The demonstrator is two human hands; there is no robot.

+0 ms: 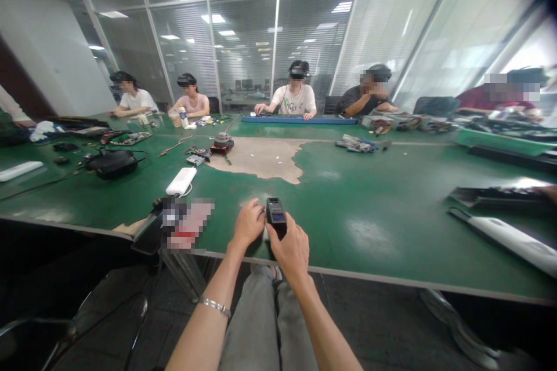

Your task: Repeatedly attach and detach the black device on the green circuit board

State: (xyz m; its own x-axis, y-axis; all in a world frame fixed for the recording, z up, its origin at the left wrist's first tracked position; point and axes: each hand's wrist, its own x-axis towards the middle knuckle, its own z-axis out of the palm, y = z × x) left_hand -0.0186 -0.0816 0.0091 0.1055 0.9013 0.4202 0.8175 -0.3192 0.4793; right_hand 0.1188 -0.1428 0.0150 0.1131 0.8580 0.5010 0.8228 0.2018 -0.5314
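My right hand [290,248] holds a small black device [275,214] with a little screen, upright at the near edge of the green table [369,208]. My left hand [249,224] is curled beside it, its fingers touching the device's left side. A silver bracelet [214,305] is on my left wrist. Both forearms reach up from my lap over grey trousers.
A white power bank [181,181] lies ahead to the left, near a blurred item [187,224]. A black pouch [114,163], tools and parts are scattered further left. A worn tan patch [265,157] marks the table's middle. Several people sit around the far side. A long white object [509,237] lies right.
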